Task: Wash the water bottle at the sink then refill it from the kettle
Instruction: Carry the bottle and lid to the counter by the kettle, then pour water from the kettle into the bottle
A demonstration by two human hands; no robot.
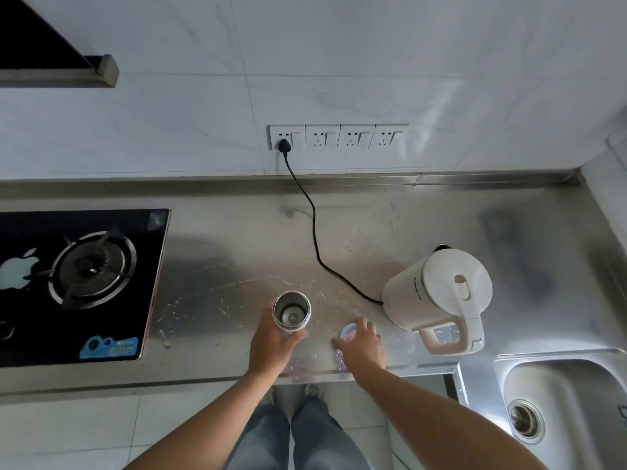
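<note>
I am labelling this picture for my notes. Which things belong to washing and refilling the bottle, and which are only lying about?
Belonging to the job:
- water bottle, open, held by the left hand
- lid, under the right hand
- kettle
- sink

Only lying about:
- gas stove
- wall sockets

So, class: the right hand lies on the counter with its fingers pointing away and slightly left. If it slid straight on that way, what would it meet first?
The right hand already touches the bottle lid. Beyond it, probably bare wet counter, then the black kettle cord; depth is uncertain.
</note>
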